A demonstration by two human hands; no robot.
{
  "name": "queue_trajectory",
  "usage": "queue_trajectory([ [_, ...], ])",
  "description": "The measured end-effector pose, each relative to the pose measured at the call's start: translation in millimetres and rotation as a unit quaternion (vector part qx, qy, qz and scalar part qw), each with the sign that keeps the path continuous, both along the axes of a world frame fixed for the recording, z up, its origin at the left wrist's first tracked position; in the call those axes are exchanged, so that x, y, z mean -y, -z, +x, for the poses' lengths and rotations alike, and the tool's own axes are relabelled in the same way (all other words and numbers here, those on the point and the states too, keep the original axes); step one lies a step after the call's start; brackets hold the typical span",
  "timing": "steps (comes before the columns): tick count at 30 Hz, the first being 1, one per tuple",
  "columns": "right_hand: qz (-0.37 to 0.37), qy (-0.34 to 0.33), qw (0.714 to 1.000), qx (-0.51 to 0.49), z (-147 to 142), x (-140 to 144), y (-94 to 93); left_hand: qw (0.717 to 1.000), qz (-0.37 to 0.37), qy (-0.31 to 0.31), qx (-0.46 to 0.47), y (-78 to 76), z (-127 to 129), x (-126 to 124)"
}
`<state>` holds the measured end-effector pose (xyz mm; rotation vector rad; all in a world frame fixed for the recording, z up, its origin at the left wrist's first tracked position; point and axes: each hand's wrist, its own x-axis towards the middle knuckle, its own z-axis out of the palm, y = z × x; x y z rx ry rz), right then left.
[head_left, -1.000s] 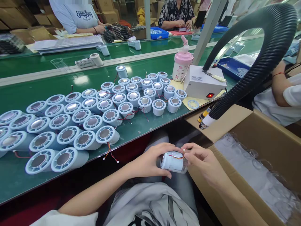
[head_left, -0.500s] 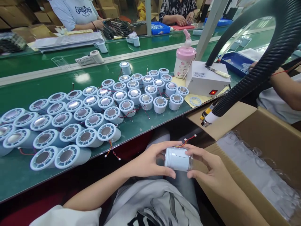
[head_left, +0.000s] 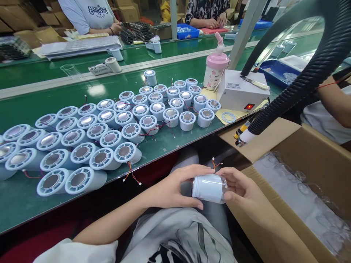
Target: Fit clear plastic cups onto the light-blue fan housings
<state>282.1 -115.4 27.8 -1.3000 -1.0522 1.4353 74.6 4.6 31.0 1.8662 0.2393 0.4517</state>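
The left hand [head_left: 175,186] is curved around the left end of a light-blue cylindrical casing [head_left: 208,188], fingers over the top and thumb below. The right hand [head_left: 244,186] closes in on the right end, its fingers and thumb curled against the clear plastic sleeve [head_left: 225,186] around the casing. Both hands are thus occupied with the same piece, which lies on its side above the person's lap, between the bench edge and the carton.

The green workbench [head_left: 24,106] runs across the view. At the right stands an open cardboard carton [head_left: 315,146] with clear plastic pieces [head_left: 301,177] inside. A black corrugated hose [head_left: 287,95] arches above it, ending in a white collar and a metal tip. On the bench sits a white metal box [head_left: 240,91], its switch [head_left: 249,106] glowing red, and just beside it a pink-lidded cup [head_left: 214,76] (hearts and all). To the left, many light-blue casings [head_left: 106,115] stand or lean in close rows, each showing a slotted rim around a metallic disc. A knife [head_left: 255,82] lies on the box, and a flat light-blue ring [head_left: 223,117] rests on yellowish paper by its base. Smallest of all, thin red and yellow wires [head_left: 214,165] with white connectors stick up between the hands.
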Motion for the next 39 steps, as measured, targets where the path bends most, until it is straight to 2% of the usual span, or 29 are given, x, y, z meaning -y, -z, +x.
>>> queue_trajectory([
  [9, -0.019, 0.020, 0.999, -0.037, -3, -6, 6.8, 1.000, 0.005, 0.001, 0.008, 1.8, -1, -1],
  [24, -0.179, 0.039, 0.973, -0.140, -16, -14, 7.1, 1.000, -0.014, 0.012, 0.005, 1.9, -1, -1],
  [31, -0.252, -0.009, 0.950, -0.187, -17, -16, 6.0, 0.999, -0.032, 0.002, 0.011, 3.3, -2, 1],
  [35, -0.268, -0.004, 0.940, -0.212, -18, -19, 9.3, 0.996, -0.086, -0.007, -0.012, 4.0, 1, 0],
  [37, -0.262, 0.010, 0.941, -0.216, -17, -20, 14.5, 0.992, -0.127, -0.008, -0.023, 4.7, 4, -2],
  [39, -0.242, 0.031, 0.946, -0.214, -16, -21, 20.6, 0.990, -0.139, -0.006, -0.029, 5.3, 8, -5],
])
